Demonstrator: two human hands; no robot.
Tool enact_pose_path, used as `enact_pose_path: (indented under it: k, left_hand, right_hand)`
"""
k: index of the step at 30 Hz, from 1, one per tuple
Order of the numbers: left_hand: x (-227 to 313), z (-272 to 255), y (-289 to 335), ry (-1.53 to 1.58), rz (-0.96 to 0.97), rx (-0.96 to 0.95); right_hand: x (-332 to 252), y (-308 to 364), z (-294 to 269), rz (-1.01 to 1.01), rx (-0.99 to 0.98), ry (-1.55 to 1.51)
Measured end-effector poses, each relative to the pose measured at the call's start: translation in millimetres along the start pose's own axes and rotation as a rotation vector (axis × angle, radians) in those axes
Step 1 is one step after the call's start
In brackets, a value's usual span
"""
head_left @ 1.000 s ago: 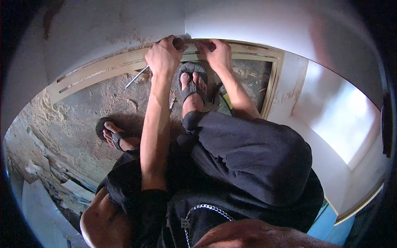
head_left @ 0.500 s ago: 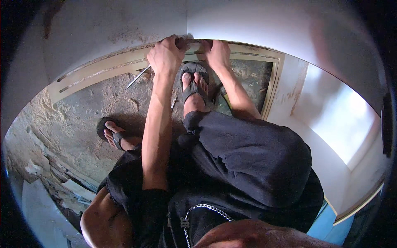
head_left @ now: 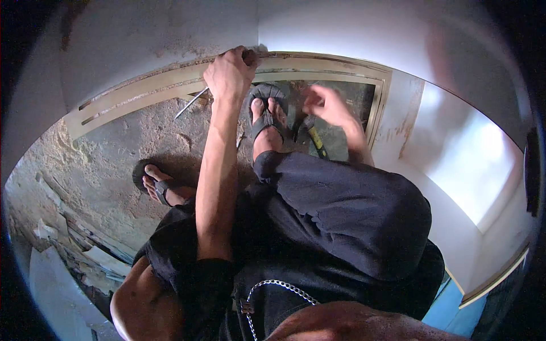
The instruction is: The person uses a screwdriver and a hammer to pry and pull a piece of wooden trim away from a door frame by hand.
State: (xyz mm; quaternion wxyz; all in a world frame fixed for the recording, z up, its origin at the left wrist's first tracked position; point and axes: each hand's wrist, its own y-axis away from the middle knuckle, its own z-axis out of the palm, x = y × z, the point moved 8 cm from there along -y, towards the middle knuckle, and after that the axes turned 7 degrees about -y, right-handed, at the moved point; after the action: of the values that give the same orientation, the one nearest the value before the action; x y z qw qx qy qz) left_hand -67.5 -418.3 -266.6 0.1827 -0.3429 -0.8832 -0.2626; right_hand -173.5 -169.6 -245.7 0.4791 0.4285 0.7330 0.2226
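My left hand (head_left: pixel 230 73) is closed at the upper edge of a cream slotted frame (head_left: pixel 145 98), against the panels by their corner. Its fingertips are hidden, so whatever they pinch does not show. A thin metal rod (head_left: pixel 191 103) slants out from beside that wrist, its other end out of sight behind the hand. My right hand (head_left: pixel 331 106) is off the frame, slightly blurred, with loosely bent fingers apart and nothing visible in them. Just below it a claw hammer (head_left: pixel 314 138) with a yellow and black handle lies on the floor, partly behind my knee.
White panels (head_left: pixel 364 34) rise behind the frame, and a white box-like recess (head_left: pixel 455 165) stands at the right. Sawdust (head_left: pixel 85 162) covers the concrete floor. Broken board scraps (head_left: pixel 102 258) lie at the lower left. My sandalled feet (head_left: pixel 267 122) are near the frame.
My right hand has let go of the frame's edge and moved back toward me and to the right, over the hammer. The left hand has stayed nearly still.
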Motion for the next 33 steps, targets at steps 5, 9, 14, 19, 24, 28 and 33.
enact_pose_path:
  k: [5, 9, 14, 19, 24, 28, 33]
  left_hand:
    - [-1.6, -1.1, -2.2, 0.048, 0.012, 0.018]
    - [-5.8, -2.0, -4.4, 0.142, 0.003, -0.033]
    - [-42.0, 5.1, -8.4, 0.555, 0.019, -0.18]
    - [-82.7, -17.9, 2.5, 0.792, -0.24, -0.301]
    - [-97.2, -39.9, 8.0, 0.986, -0.334, -0.255]
    - [-100.5, -39.4, 6.7, 1.046, -0.369, -0.254]
    - [-122.4, -30.8, 3.0, 1.399, -0.269, -0.191]
  right_hand:
    - [-33.2, -40.8, -25.6, -0.072, 0.403, -0.065]
    - [-59.3, -64.4, -21.9, -0.233, 0.492, 0.129]
    - [-66.2, -77.9, -14.4, -0.286, 0.568, 0.098]
    - [-83.6, -74.2, -8.7, -0.347, 0.574, 0.194]
    - [-88.8, -68.3, -6.6, -0.586, 0.676, 0.331]
    - [-45.3, -76.5, -20.4, -0.26, 0.465, -0.178]
    - [-52.2, -51.3, 8.6, -0.359, -0.098, -0.101]
